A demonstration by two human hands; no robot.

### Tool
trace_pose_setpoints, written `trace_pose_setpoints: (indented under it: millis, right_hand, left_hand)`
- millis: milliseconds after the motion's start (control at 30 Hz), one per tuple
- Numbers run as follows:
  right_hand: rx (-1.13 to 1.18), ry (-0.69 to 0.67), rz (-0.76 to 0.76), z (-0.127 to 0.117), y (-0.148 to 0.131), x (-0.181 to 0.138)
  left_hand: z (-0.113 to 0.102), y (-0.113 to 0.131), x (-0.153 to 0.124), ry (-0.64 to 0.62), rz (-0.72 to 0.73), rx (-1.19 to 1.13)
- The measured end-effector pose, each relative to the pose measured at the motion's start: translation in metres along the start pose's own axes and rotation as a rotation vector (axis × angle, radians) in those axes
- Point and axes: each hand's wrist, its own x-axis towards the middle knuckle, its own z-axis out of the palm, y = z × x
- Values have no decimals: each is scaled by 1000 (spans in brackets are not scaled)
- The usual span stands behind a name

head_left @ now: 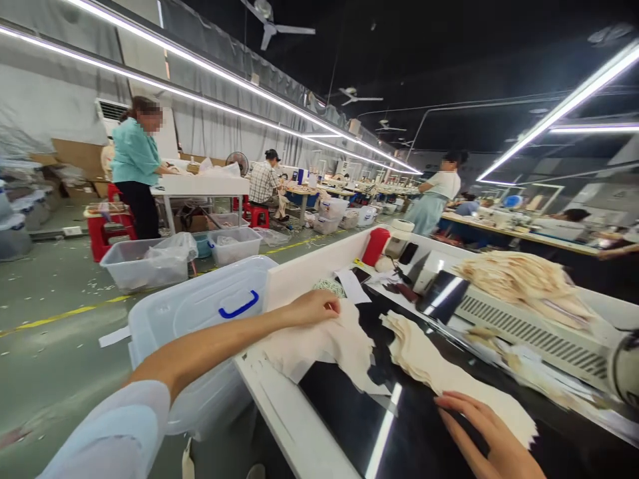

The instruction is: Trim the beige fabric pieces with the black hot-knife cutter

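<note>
My left hand [314,307] reaches over the left part of the black tabletop, its fingers pinched at the top of a loose pile of cream fabric pieces [319,346]. Those pieces spread unevenly over the white table edge and the black surface. On the right, my right hand [492,432] has its fingers stretched out. Its fingertips are at the near edge of a neater stack of cream fabric pieces [449,372] with zigzag-cut ends. Whether they touch the stack is hard to tell.
A lidded clear bin [200,293] stands left of the table. A red thread cone [375,246], a dark phone-like slab [443,293] and a heap of cream cloth [524,279] lie toward the back. A co-worker [134,159] stands at another table; others work farther off.
</note>
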Motion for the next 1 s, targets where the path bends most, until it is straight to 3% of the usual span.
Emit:
trace_pose_setpoints:
  millis: [167, 667, 1000]
  right_hand:
    - [14, 2, 19, 3, -26, -4]
    - [26, -56, -3, 6, -36, -10]
    - [10, -73, -55, 8, -45, -13]
  left_hand:
    - [-2, -5, -5, -23, 0, -30]
    - [-4, 9, -7, 85, -6, 48]
    - [-1, 10, 3, 79, -77, 203]
